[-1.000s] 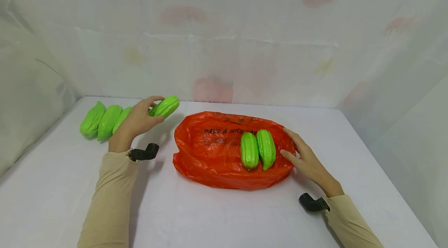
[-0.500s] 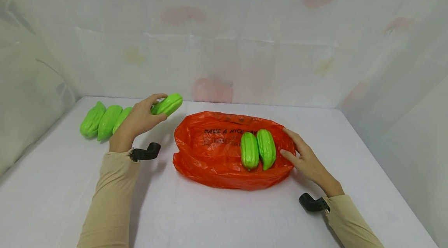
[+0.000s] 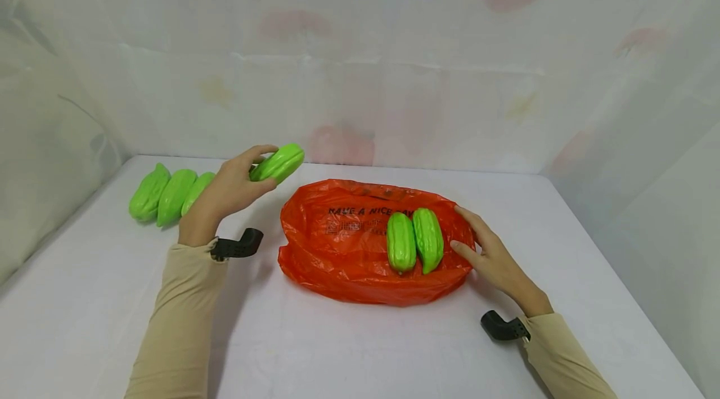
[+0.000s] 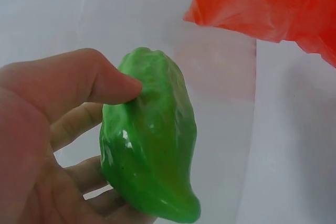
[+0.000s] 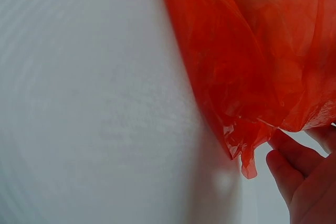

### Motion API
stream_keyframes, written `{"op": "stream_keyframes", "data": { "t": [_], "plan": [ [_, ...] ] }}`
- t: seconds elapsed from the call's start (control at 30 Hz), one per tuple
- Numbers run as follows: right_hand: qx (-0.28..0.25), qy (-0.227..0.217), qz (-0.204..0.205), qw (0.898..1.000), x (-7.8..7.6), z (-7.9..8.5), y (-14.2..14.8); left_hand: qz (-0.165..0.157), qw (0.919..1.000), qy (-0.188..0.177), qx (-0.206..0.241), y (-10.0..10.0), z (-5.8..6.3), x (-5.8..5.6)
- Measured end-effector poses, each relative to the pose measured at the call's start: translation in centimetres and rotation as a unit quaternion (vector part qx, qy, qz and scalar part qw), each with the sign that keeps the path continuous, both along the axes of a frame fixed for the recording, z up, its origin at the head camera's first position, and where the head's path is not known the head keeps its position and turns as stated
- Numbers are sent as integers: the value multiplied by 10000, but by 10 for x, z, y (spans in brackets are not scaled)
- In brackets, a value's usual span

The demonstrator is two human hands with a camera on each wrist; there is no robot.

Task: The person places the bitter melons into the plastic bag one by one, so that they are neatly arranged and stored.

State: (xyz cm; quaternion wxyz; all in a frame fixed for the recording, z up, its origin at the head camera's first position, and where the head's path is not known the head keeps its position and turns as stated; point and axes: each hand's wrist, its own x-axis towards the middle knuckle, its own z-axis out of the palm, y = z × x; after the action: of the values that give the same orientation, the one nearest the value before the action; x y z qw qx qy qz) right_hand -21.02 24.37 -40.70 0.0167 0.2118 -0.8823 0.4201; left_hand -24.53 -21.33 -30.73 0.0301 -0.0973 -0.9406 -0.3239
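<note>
My left hand (image 3: pixel 233 185) holds a bright green bitter melon (image 3: pixel 281 162) above the table, to the left of the bag. The left wrist view shows the thumb across the ridged, bumpy bitter melon (image 4: pixel 149 140), its pointed end downward and fingers behind it. A red plastic bag (image 3: pixel 349 280) lies with its mouth spread wide. Two bitter melons (image 3: pixel 401 242) rest side by side in its right part. My right hand (image 3: pixel 497 261) holds the bag's right rim, thumb over the inner side; the right wrist view partly hides its fingers behind the bag (image 5: pixel 231 61).
Several bitter melons (image 3: pixel 176 197) lie in a row at the table's back left, one partly hidden by my left hand. The white table (image 3: pixel 349 355) meets a pale patterned sheet (image 3: pixel 416 105) at the back.
My left hand has moved up and to the right with the bitter melon in it. The right hand and bag have stayed in place.
</note>
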Motion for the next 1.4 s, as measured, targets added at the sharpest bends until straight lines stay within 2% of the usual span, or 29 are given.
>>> {"op": "stream_keyframes", "data": {
  "t": [0.57, 0.87, 1.17, 1.4],
  "plan": [
    [21, -10, 6, 10000, 0, 0, 1, -446, 9984, 353, -28, 26, 10, 5],
    [38, -13, 4, 10000, 0, 0, 1, -734, 9965, 367, 158, 38, 16, 10],
    [42, 22, -7, 10000, -2, 0, 1, -1055, 9935, 184, 379, 50, 19, 14],
    [47, 40, -1, 10000, -2, -1, 1, -1283, 9906, -26, 474, 59, 18, 14]
  ]
}}
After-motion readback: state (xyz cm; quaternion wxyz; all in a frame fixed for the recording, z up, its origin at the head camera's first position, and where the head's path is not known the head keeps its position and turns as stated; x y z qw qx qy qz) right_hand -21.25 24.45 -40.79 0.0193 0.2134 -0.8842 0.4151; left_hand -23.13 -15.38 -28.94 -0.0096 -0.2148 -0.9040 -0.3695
